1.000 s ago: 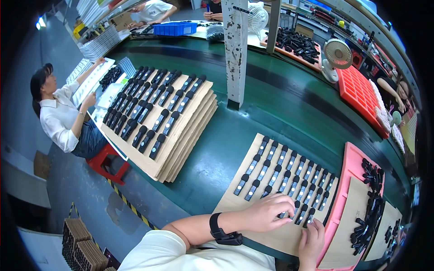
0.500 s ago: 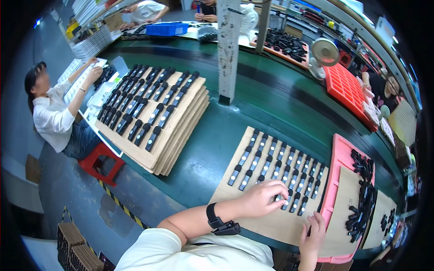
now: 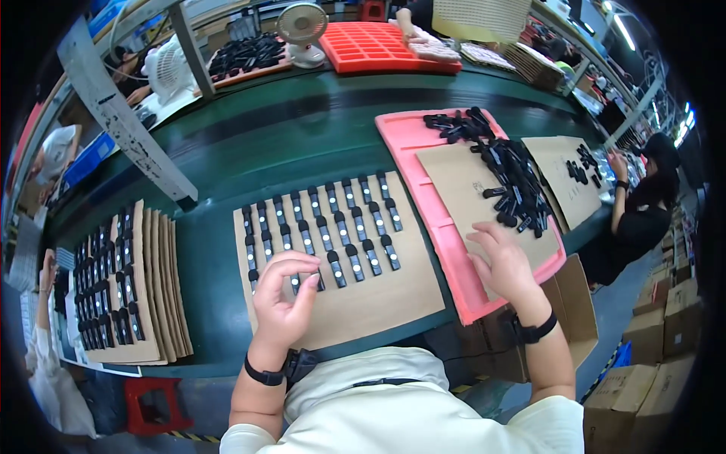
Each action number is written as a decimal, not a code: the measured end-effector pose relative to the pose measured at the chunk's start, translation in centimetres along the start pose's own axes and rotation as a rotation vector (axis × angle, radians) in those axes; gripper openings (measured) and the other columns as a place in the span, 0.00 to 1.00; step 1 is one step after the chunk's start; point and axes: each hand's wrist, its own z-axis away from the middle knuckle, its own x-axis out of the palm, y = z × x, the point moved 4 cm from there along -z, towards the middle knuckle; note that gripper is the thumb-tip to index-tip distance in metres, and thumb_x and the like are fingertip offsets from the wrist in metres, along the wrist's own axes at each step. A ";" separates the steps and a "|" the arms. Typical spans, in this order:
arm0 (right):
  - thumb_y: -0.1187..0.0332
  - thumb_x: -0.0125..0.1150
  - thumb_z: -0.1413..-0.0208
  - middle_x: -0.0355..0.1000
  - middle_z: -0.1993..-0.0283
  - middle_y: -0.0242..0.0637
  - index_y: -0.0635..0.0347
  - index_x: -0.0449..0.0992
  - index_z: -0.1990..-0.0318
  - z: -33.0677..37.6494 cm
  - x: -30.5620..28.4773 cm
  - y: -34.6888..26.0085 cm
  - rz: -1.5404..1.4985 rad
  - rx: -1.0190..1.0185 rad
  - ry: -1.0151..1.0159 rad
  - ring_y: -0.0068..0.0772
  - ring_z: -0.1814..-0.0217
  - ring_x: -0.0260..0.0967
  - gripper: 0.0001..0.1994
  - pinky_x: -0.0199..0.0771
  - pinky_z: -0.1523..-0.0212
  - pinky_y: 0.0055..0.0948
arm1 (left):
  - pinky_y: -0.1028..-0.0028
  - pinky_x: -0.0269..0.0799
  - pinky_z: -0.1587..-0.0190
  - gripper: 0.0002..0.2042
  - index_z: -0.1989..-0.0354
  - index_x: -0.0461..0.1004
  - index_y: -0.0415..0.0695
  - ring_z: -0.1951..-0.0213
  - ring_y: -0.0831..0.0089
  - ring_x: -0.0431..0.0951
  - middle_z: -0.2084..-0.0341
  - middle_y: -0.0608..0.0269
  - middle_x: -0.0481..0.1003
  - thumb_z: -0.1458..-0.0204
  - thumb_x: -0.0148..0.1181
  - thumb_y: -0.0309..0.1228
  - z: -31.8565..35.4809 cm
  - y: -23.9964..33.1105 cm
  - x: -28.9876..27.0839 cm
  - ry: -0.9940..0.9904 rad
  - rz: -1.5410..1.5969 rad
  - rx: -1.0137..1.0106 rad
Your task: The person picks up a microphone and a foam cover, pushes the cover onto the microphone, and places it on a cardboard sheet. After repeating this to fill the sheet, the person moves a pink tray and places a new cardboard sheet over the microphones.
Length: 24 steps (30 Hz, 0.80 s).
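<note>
Green tabletop [image 3: 212, 280]: our left hand [image 3: 280, 300] is half-curled by rowed black devices [image 3: 353, 263], hold unclear; our right hand [image 3: 505, 266] has spread, empty fingers. Devices look light, stiff; pinch mid-body.

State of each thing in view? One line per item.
Left hand: open, fingers curved, over the black devices
Right hand: open, at the pink tray
Black devices: in three rows, lowest partly hidden
Loose pile: jumbled
Pink tray: partly covered by cardboard
Cardboard stack: layered, further devices on top
Desk fan: upright, spinning unclear
</note>
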 end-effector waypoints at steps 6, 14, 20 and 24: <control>0.74 0.65 0.53 0.70 0.47 0.42 0.59 0.73 0.53 -2.7 -1.0 3.4 0.045 -0.030 -0.010 0.50 0.45 0.69 0.17 0.72 0.47 0.40 | 0.70 0.72 0.53 0.07 0.65 0.75 0.38 0.60 0.65 0.78 0.64 0.54 0.78 0.51 0.60 0.16 0.2 2.0 -1.2 0.047 0.054 0.016; 0.75 0.65 0.54 0.68 0.45 0.43 0.59 0.73 0.52 -10.0 -0.8 7.8 0.145 -0.060 -0.025 0.49 0.42 0.66 0.18 0.69 0.43 0.40 | 0.70 0.73 0.55 0.06 0.65 0.74 0.37 0.60 0.65 0.78 0.65 0.54 0.78 0.51 0.60 0.17 1.2 2.7 -2.3 0.012 -0.008 0.006; 0.76 0.63 0.54 0.65 0.41 0.47 0.60 0.72 0.47 -15.8 1.5 11.0 0.254 -0.069 -0.022 0.51 0.39 0.63 0.23 0.66 0.39 0.41 | 0.70 0.72 0.55 0.05 0.66 0.74 0.38 0.61 0.65 0.77 0.65 0.53 0.77 0.50 0.60 0.18 1.3 2.5 -1.2 -0.058 -0.027 -0.081; 0.78 0.60 0.55 0.63 0.38 0.48 0.59 0.69 0.41 -19.9 4.7 14.1 0.343 -0.106 0.009 0.52 0.36 0.61 0.28 0.64 0.36 0.42 | 0.69 0.72 0.56 0.07 0.65 0.75 0.38 0.61 0.63 0.78 0.65 0.53 0.78 0.53 0.61 0.18 0.9 2.1 0.7 -0.276 -0.086 -0.108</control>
